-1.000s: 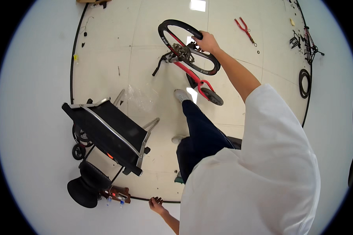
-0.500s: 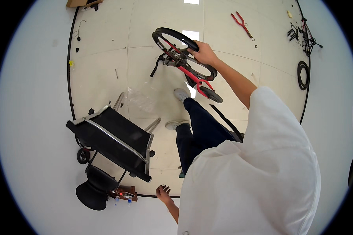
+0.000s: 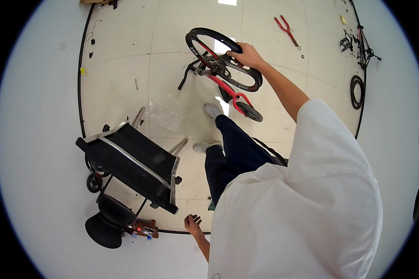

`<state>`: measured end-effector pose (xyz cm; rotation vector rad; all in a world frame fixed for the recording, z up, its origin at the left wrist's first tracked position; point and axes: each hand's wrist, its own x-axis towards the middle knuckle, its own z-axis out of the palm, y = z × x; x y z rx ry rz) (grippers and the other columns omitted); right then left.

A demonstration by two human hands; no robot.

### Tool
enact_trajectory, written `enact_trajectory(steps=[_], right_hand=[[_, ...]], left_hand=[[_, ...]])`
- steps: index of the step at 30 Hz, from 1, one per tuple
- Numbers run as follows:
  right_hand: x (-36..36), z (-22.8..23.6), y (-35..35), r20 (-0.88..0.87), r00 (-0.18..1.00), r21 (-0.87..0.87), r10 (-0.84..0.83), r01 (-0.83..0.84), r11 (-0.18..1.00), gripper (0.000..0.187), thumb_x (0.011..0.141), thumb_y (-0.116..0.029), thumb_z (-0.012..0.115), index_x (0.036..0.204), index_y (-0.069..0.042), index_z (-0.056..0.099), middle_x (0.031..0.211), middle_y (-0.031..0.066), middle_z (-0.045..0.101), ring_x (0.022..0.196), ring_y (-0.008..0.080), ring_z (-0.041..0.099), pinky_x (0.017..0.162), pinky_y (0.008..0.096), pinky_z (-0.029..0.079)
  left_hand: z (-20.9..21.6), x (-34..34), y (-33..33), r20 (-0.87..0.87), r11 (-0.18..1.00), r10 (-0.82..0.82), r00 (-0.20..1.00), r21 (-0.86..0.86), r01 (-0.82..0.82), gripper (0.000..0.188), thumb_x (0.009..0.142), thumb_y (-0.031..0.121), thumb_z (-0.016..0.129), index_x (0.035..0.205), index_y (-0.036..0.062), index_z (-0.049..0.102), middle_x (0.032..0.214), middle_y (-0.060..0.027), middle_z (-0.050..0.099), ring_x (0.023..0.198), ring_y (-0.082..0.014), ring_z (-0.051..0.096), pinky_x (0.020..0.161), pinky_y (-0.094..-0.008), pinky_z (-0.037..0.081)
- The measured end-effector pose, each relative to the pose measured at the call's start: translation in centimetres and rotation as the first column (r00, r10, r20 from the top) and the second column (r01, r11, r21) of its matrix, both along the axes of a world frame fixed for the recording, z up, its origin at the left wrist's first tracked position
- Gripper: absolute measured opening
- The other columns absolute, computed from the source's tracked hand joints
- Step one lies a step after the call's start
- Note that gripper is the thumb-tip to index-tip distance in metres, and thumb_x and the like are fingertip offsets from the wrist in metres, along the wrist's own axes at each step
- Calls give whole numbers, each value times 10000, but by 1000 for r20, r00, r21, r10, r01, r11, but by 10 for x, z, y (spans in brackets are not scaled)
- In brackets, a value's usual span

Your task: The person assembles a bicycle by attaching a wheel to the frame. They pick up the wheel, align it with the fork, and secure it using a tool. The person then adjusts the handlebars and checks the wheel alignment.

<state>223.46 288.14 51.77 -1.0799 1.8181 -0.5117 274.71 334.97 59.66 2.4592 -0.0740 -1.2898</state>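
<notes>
My right hand (image 3: 246, 56) is closed round the right side of the rim of a black bicycle wheel (image 3: 212, 31), thumb and fingers on it. Below the wheel is a red bike frame (image 3: 226, 87) with a small black wheel (image 3: 249, 112) at its lower end. A black handlebar (image 3: 185, 78) sticks out on the left; whether the held wheel is joined to the frame I cannot tell. My left hand (image 3: 192, 224) hangs at the lower left, touching nothing, its fingers loosely curled and apart.
A black folding chair (image 3: 137, 160) with metal tubes stands at the left, beside a black padded seat (image 3: 108, 228). A red fork (image 3: 287, 30) lies on the floor at the upper right. Near the right edge are a black tyre (image 3: 356, 92) and bike parts (image 3: 365, 51).
The held wheel has moved slightly up and right relative to the red frame, showing more of its spokes. My right hand has gone with it. My left hand has shifted slightly left and up.
</notes>
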Motion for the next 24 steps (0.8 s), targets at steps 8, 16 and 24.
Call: enact_trajectory(steps=[8, 16, 24], right_hand=[[-11, -5, -3, 161, 987, 26, 23, -28, 999, 244, 878, -196, 652, 1021, -12, 578, 707, 56, 610, 543, 139, 594, 495, 278, 508], [-10, -6, -10, 258, 964, 65, 70, -89, 994, 188, 877, -107, 607, 1031, -13, 556, 693, 65, 604, 553, 151, 605, 487, 281, 516], [-2, -3, -5, 310, 949, 77, 53, -81, 994, 146, 868, -79, 596, 985, -5, 547, 706, 76, 612, 542, 171, 623, 482, 288, 519]], left_hand=[[-5, -8, 16, -43, 999, 24, 999, 35, -23, 267, 936, 246, 524, 1080, 22, 539, 916, -124, 645, 754, -234, 661, 626, -338, 532], [-5, -15, 7, -37, 999, 18, 999, -31, -19, 285, 946, 255, 528, 1091, 11, 531, 925, -134, 637, 770, -242, 658, 621, -341, 534], [3, -19, 24, -25, 999, 48, 999, 0, -48, 281, 937, 251, 531, 1094, 18, 530, 932, -128, 638, 767, -236, 659, 633, -338, 532]])
